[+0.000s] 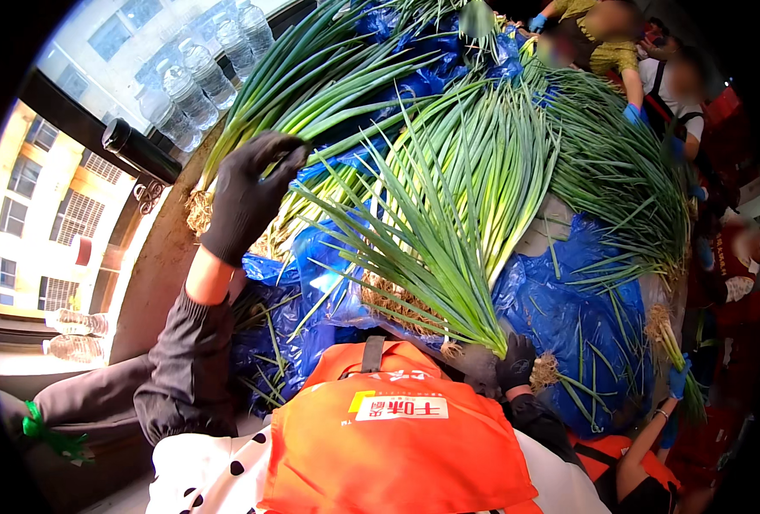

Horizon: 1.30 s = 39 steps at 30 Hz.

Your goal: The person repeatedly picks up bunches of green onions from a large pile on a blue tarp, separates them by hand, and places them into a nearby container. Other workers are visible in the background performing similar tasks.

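Note:
My left hand (248, 193), in a dark knit glove, is raised above the left side of the pile, its fingers curled and apart, with no stalk seen in it. My right hand (517, 363), in the same kind of glove, grips a bunch of green onions (444, 270) near its root end, close to my orange apron (399, 437). The leaves of this bunch fan out up and to the left. Fibrous roots (544, 371) show beside the right glove. Behind the held bunch lies a large heap of green onions (483, 160), leaves pointing away from me.
Blue plastic sheeting (540, 308) with loose leaves lies under the heaps. More green onions (618, 167) lie at the right. Plastic bottles (210, 74) and a black flask (141, 151) stand by the window. At lower right, a co-worker's blue-gloved hand (679, 379) holds onions. Other people work beyond.

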{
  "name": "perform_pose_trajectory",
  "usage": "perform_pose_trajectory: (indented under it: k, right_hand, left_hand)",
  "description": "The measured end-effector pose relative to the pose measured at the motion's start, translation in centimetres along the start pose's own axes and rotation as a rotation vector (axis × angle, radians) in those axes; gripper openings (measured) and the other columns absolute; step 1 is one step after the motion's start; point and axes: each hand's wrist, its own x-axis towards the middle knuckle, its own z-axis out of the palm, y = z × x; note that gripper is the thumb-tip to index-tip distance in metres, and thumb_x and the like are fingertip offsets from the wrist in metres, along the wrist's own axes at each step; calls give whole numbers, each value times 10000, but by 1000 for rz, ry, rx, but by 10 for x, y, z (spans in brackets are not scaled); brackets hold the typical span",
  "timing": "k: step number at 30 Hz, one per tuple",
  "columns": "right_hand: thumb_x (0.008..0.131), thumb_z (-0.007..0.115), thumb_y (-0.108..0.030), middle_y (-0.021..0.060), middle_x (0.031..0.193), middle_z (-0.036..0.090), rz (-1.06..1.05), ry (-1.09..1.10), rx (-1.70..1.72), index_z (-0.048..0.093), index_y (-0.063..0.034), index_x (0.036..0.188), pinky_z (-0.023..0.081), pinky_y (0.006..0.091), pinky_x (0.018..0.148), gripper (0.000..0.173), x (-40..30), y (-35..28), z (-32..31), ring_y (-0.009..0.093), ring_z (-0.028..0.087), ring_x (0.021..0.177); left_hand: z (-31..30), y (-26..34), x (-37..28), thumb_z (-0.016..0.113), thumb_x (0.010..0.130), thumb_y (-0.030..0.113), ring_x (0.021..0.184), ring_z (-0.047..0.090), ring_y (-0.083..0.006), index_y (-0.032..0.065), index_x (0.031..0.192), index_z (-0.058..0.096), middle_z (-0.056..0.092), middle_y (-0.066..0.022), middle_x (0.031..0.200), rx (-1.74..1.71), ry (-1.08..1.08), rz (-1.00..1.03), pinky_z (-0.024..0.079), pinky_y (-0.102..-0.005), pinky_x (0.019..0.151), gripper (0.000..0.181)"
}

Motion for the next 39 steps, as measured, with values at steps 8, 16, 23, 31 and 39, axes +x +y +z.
perform_pose_trajectory:
  k: [8,16,23,31,39]
  right_hand:
    - [586,678,-198,147,1015,543,-46,30,-13,571,-29,1142,423,461,847,591,4,7,4,344,509,983]
    - [587,687,-245,127,1028,546,-22,-48,15,582,-34,1132,418,437,858,594,9,8,-6,329,503,989]
    - [649,668,-278,118,1023,546,-51,0,-17,585,-43,1120,412,431,845,532,7,8,0,310,502,997]
    - [699,632,-230,119,1016,546,-67,-4,34,579,-15,1132,403,446,852,486,11,10,-5,313,507,985]
    - [744,629,-284,134,1021,564,-71,108,55,597,9,1081,402,476,868,447,8,11,7,336,509,991]
  left_hand:
    - [130,-41,74,571,896,155,1197,519,-270,92,1098,665,607,-83,1225,619,-525,221,378,-500,1001,232]
    - [205,-59,76,640,848,271,1275,433,-299,184,1206,617,576,-69,1216,635,-751,529,237,-671,1059,369]
    - [209,-73,61,606,775,166,805,582,-280,141,725,607,555,-68,757,538,-737,508,451,-407,679,55]
    - [233,-115,91,587,859,96,1050,624,-328,74,1128,638,619,-177,1178,80,-598,197,488,-391,919,275]
    - [269,-114,94,616,815,265,792,653,-367,135,915,701,684,-135,860,443,-902,295,523,-451,686,185]
